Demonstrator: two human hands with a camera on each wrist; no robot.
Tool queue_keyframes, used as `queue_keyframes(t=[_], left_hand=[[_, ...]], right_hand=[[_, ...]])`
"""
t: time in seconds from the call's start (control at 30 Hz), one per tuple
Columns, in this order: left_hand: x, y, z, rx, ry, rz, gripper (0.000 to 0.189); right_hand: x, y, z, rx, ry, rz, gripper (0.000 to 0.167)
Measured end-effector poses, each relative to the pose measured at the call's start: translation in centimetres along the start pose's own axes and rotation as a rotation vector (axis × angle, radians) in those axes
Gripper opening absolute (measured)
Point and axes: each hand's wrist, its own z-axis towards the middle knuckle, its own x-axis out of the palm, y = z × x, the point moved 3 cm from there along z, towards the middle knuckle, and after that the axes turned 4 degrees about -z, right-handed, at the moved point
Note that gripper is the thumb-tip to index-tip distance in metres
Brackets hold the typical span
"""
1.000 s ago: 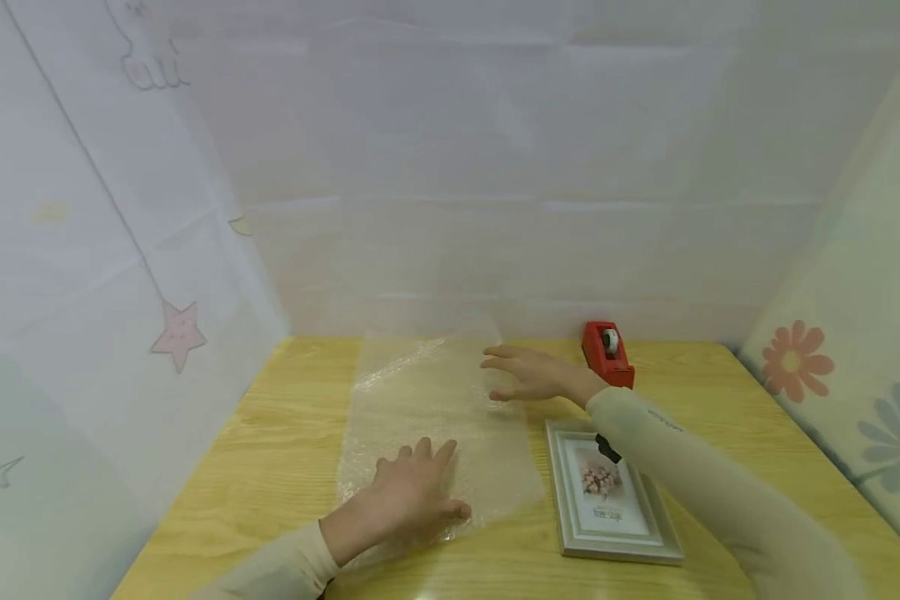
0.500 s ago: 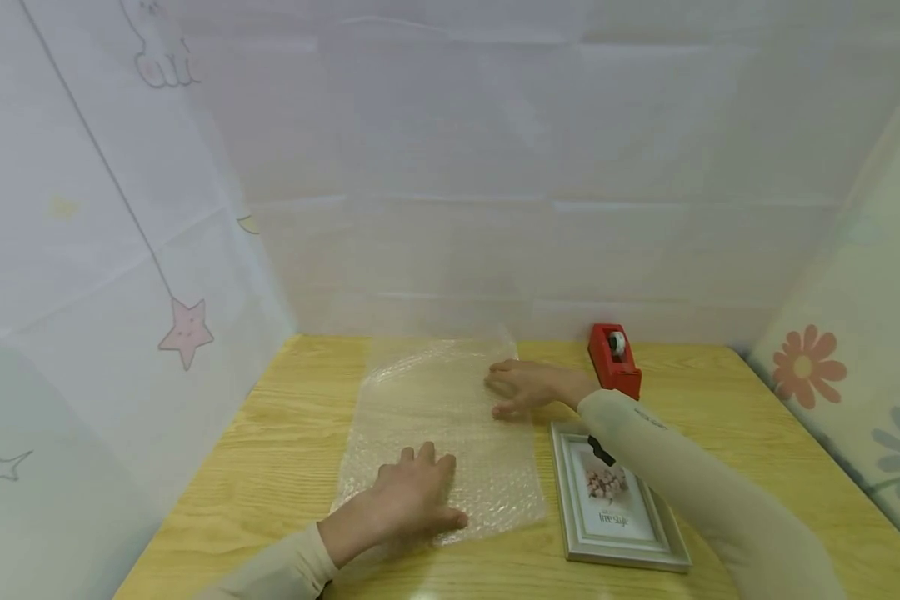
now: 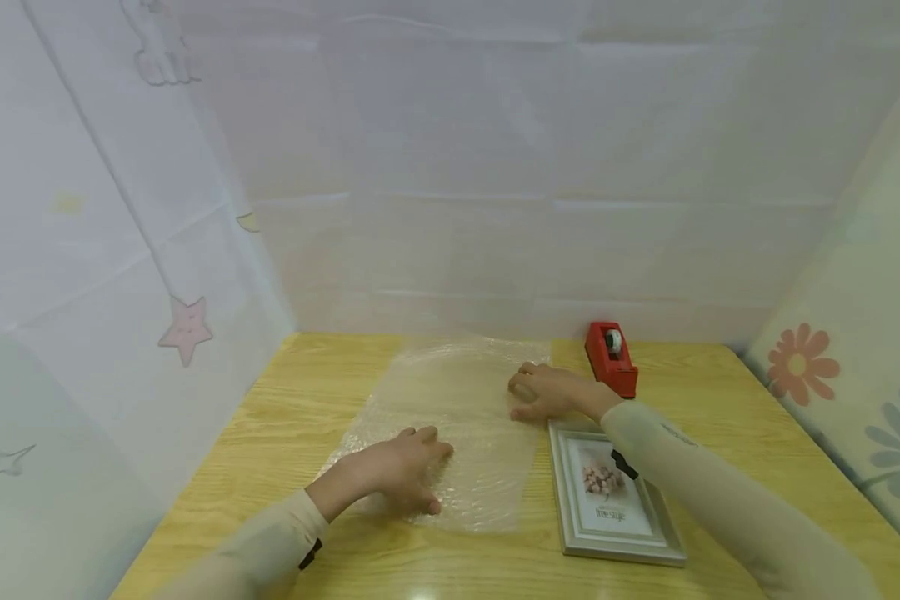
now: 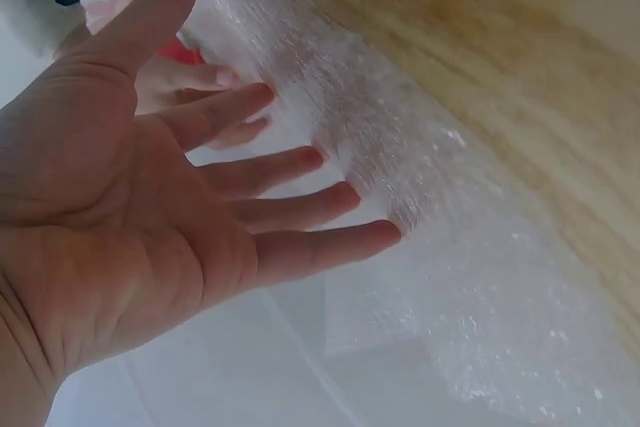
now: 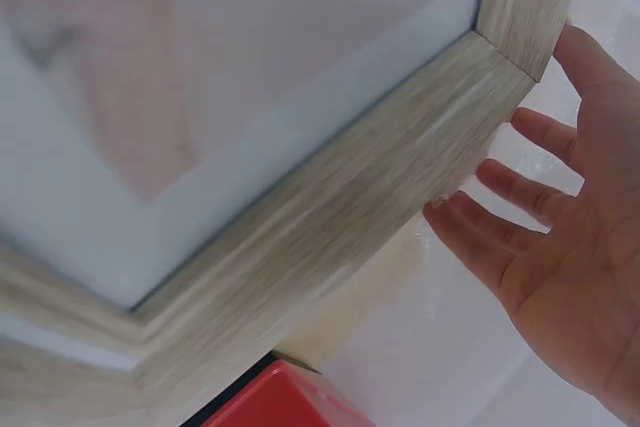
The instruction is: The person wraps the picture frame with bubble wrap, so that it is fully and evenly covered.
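A sheet of clear bubble wrap (image 3: 480, 442) lies flat on the wooden table, slanting from near left to far right. My left hand (image 3: 408, 471) rests on its near-left part; in the left wrist view the fingers (image 4: 300, 209) are stretched and spread, their tips at the plastic. On the far right side of the sheet, my right hand (image 3: 553, 392) touches it with loosely bent fingers. Just below the right forearm lies a silver-beige picture frame (image 3: 570, 508), face up with a flower print. Its edge overlaps the right fingertips in the right wrist view.
A red tape dispenser (image 3: 611, 367) with a small roll stands at the back right, close behind the right wrist. The yellow wooden table (image 3: 270, 425) meets printed cloth walls (image 3: 450, 167) at the back and sides.
The bubble wrap has turned clockwise, its far end shifting right and its near end left. My right hand has moved slightly right with it, and the left hand slightly left.
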Motion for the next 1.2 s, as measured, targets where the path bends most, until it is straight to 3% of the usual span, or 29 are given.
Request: queue_keyframes(t=[0.2, 0.57, 0.93, 1.2], left_hand=[[-0.4, 0.3, 0.5, 0.047, 0.071, -0.004, 0.085], [-0.9, 0.1, 1.6, 0.104, 0.137, 0.032, 0.087], [-1.3, 0.4, 2.6, 0.138, 0.167, 0.011, 0.090], [-1.4, 1.4, 3.2, 0.229, 0.201, 0.008, 0.088]], right_hand=[[-0.2, 0.0, -1.6, 0.076, 0.001, 0.025, 0.059], [-0.1, -0.3, -3.9, 0.190, 0.037, -0.025, 0.059], [0.8, -0.8, -6.2, 0.242, 0.023, -0.076, 0.061], [0.9, -0.8, -7.8, 0.225, 0.061, -0.018, 0.060]])
